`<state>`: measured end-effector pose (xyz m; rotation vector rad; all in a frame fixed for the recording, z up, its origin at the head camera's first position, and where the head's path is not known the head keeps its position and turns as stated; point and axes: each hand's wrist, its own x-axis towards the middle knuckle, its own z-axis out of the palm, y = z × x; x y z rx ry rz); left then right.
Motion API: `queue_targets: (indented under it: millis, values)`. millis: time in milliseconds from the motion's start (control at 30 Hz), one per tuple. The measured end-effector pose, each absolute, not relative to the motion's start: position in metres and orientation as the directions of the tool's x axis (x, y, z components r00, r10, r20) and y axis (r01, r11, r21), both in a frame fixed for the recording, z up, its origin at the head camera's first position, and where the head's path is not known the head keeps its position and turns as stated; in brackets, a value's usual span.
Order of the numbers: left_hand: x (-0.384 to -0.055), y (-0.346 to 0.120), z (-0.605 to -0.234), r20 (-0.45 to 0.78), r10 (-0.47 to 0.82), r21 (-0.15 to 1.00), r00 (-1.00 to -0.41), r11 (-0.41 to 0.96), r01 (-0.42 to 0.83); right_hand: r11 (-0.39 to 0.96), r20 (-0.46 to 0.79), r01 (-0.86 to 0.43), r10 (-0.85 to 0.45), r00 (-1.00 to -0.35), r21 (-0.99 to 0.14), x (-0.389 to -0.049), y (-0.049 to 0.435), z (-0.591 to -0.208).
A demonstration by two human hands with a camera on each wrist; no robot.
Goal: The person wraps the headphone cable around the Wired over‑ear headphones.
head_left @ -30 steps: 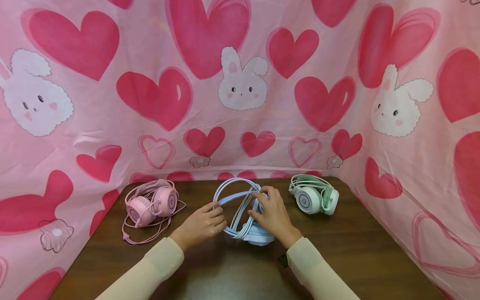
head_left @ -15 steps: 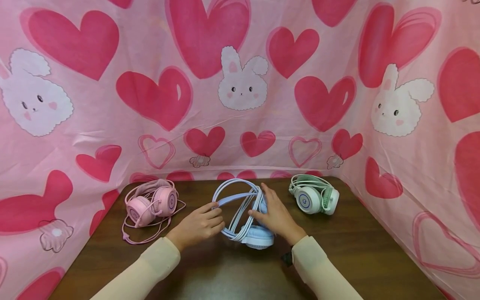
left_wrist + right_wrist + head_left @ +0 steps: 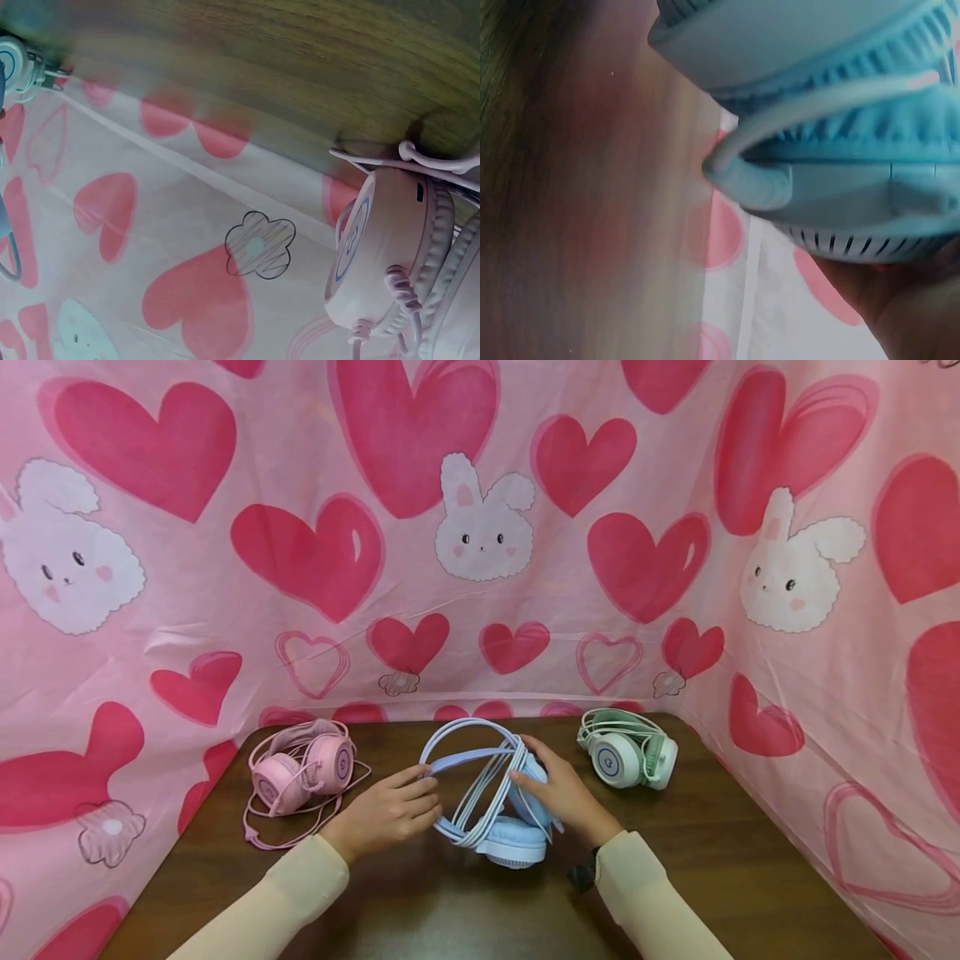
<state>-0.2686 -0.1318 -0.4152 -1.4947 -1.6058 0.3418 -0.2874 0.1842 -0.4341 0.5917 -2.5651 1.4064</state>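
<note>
Light blue headphones [image 3: 513,839] are held between both hands at the middle of the table, with a white cable looped several times around the headband. My left hand [image 3: 390,812] pinches the left side of the headband. On the other side, my right hand [image 3: 568,795] grips the farther ear cup [image 3: 531,793], thumb toward me and fingers behind it, mostly hidden. The right wrist view shows both blue ear cups [image 3: 832,195] close up, part of the right hand [image 3: 922,300] under one of them.
Pink headphones [image 3: 330,764] with a loose cable lie at the table's left. Green and white headphones [image 3: 617,760] lie at the back right. A pink cloth [image 3: 555,610] with hearts and rabbits stands around the dark wooden table [image 3: 720,843].
The blue headphones have shifted slightly left and nearer, and their ear cups show more. My right hand has gone from the headband down to the farther ear cup. The left hand keeps its pinch.
</note>
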Motion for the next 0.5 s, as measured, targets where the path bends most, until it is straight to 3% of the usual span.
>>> queue_targets:
  millis: [167, 500]
  values:
    - [-0.2677, -0.1347, -0.4130, 0.416, 0.899, -0.717, 0.134, 0.234, 0.657, 0.447, 0.269, -0.383, -0.299, -0.916, -0.808, -0.2854, 0.1874, -0.4326]
    - [-0.2715, -0.1421, -0.4125, 0.445, 0.883, -0.695, 0.147, 0.237, 0.679, 0.306, 0.224, -0.382, -0.444, -0.867, -0.872, -0.2804, 0.1942, -0.4277]
